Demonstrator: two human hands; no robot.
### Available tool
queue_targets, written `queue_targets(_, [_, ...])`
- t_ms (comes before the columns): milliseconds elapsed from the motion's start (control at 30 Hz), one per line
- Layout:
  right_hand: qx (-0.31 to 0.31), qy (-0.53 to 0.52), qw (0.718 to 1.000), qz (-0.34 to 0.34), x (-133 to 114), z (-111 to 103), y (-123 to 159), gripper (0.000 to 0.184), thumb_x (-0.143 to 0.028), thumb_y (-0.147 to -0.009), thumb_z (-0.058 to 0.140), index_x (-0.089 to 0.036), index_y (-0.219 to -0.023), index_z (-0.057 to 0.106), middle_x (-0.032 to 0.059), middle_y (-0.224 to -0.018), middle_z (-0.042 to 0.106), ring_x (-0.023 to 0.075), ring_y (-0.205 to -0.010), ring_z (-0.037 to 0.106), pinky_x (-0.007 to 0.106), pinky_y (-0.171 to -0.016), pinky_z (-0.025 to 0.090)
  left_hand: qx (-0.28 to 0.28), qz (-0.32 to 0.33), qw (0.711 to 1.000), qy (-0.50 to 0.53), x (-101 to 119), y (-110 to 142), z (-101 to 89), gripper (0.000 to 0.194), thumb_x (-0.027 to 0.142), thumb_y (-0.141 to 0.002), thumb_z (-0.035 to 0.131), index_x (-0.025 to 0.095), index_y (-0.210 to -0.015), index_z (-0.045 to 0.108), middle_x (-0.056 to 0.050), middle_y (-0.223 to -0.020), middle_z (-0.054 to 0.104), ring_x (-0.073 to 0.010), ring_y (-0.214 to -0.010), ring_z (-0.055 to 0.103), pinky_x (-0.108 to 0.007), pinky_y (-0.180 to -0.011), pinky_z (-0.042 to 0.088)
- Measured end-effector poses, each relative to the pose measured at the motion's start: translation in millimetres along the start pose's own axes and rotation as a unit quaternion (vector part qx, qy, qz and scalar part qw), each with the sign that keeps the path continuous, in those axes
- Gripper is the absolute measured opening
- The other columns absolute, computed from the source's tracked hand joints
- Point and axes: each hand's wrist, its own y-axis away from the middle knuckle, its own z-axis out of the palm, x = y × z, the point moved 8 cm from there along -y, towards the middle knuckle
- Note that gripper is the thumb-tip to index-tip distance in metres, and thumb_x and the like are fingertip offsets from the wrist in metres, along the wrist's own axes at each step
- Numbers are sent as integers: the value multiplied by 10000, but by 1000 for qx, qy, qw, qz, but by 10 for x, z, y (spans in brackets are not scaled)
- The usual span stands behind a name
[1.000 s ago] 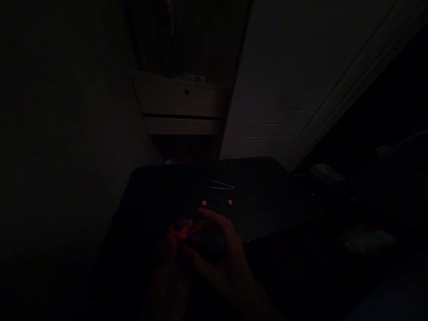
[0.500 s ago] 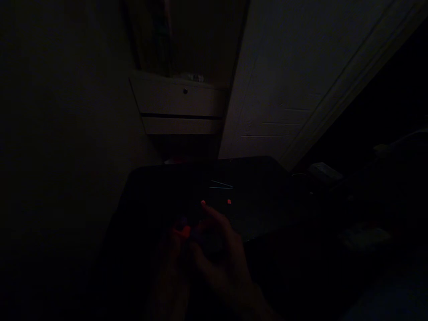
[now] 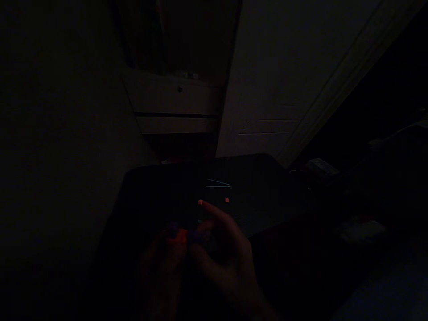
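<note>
Very little light falls on the scene. Low in the view, my left hand (image 3: 163, 258) is closed around a small object with a bright red-orange part (image 3: 179, 236) and a dark purple part (image 3: 172, 229). Opposite it, my right hand (image 3: 230, 263) pinches a dark purple piece (image 3: 196, 236) between thumb and fingers, its index finger stretched forward. Whether the purple piece is joined to the red part I cannot tell. Just beyond that fingertip lies a small orange piece (image 3: 199, 202) on the dark table (image 3: 154, 187). A second orange piece (image 3: 227, 200) lies to its right.
Two thin pale sticks (image 3: 218, 183) form a narrow V on the table. Behind stand a drawer unit (image 3: 174, 100) with a round lock and a pale panel (image 3: 261, 98). To the right are a pale box (image 3: 322, 166) and a blurred light item (image 3: 363, 231).
My left hand has shifted slightly left and down, and more of the red and purple object shows. My right hand stays close by, still pinching. The whole view has moved a little.
</note>
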Motion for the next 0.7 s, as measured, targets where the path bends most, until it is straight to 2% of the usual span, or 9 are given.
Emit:
queue_targets(100, [8, -2, 1000, -7, 14, -11, 11, 610, -235, -876, 852, -311, -1447, 652, -9, -930, 779, 179, -838, 761, 307, -802, 645, 27, 1, 1000, -16, 17, 16, -18, 242, 393, -850, 866, 361, -1078, 789, 15, -938, 867, -325, -922, 835, -460, -829, 698])
queue_targets(167, [13, 2, 1000, -5, 30, -17, 23, 622, -238, -865, 867, -317, -1446, 659, -8, -937, 788, 182, -840, 769, 310, -802, 651, 17, -10, 1000, -24, 38, 21, 30, 224, 414, -851, 858, 339, -1051, 791, 1, -926, 865, -348, -975, 829, -482, -850, 694])
queue_targets(333, [21, 24, 999, 12, 49, -26, 45, 628, -269, -871, 871, -316, -1463, 667, 9, -954, 800, 204, -850, 778, 351, -812, 674, 41, -26, 998, -46, 78, 36, 40, 265, 456, -831, 865, 316, -1037, 777, -5, -895, 858, -345, -981, 829, -450, -827, 697])
queue_targets(433, [25, 22, 999, 22, 45, -32, 45, 630, -252, -860, 878, -310, -1455, 680, 17, -950, 807, 215, -863, 787, 351, -807, 680, 53, -28, 998, -24, 61, 50, 42, 239, 438, -829, 873, 340, -1022, 772, 9, -888, 857, -356, -982, 831, -480, -843, 704])
queue_targets(567, [30, 14, 999, 17, 26, -27, 46, 625, -245, -843, 894, -306, -1434, 699, 21, -951, 818, 220, -856, 795, 366, -835, 682, 22, -25, 999, -7, 52, 69, 69, 200, 388, -856, 860, 352, -1033, 775, 7, -986, 870, -367, -1079, 813, -506, -906, 697])
queue_targets(700, [40, -7, 999, 23, 69, -8, 66, 589, -276, -850, 896, -316, -1408, 714, 18, -962, 825, 222, -862, 807, 361, -828, 686, 19, -43, 999, -11, 85, 112, -2, 219, 310, -871, 854, 390, -1064, 786, 38, -1099, 865, -361, -1175, 785, -517, -992, 672])
